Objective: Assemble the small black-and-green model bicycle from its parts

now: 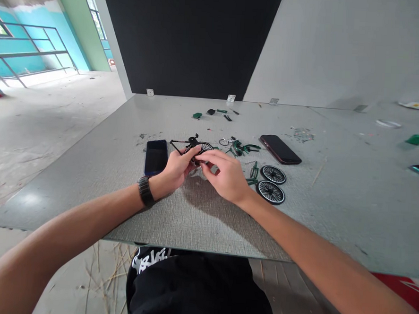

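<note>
A small black model bicycle [192,141], partly built with a spoked wheel [206,146], is held just above the table. My left hand [178,168] is closed around its lower part, thumb on top. My right hand [226,173] has its fingers pinched at the near side of the bicycle; whatever small part lies between the fingertips is hidden. To the right of my right hand lie two loose spoked wheels [270,192] with black tyres and dark green frame pieces [254,171]. More green bicycle parts [240,148] sit behind it.
A dark blue phone [156,157] lies left of my hands, and a dark phone [280,149] to the right. Several small green and black pieces [211,112] are scattered toward the back. A black and grey panel [191,42] rises behind the table [98,169].
</note>
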Motion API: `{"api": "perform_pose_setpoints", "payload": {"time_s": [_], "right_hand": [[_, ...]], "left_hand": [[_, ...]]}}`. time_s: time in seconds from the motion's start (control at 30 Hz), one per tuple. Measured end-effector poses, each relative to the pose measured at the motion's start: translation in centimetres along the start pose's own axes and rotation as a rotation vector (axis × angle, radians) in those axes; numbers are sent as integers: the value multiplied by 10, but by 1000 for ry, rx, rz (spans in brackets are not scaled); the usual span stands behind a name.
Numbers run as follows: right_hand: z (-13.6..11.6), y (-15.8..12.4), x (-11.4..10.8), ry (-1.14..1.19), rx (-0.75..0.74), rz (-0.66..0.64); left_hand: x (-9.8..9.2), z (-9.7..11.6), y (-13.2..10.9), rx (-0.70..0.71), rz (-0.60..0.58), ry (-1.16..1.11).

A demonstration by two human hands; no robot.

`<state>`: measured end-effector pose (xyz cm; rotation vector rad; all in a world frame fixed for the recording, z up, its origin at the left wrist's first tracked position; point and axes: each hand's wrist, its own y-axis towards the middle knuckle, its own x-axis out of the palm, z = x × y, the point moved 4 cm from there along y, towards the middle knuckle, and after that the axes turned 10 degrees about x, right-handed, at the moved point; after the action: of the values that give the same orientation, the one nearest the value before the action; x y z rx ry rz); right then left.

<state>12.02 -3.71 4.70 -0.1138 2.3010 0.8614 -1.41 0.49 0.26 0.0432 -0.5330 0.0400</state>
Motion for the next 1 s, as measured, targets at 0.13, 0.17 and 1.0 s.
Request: {"api": "perform_pose_setpoints", "payload": {"time_s": [0.13,0.17,1.0], "right_hand": [[2,0,0,1,-4,-7],[2,0,1,3,-5,-8],[54,25,-56,-252,147,6]], "left_hand": [[-2,-2,2,-17,14,14],[-2,-2,2,-21,14,18],[0,1,2,-23,9,27]]}}
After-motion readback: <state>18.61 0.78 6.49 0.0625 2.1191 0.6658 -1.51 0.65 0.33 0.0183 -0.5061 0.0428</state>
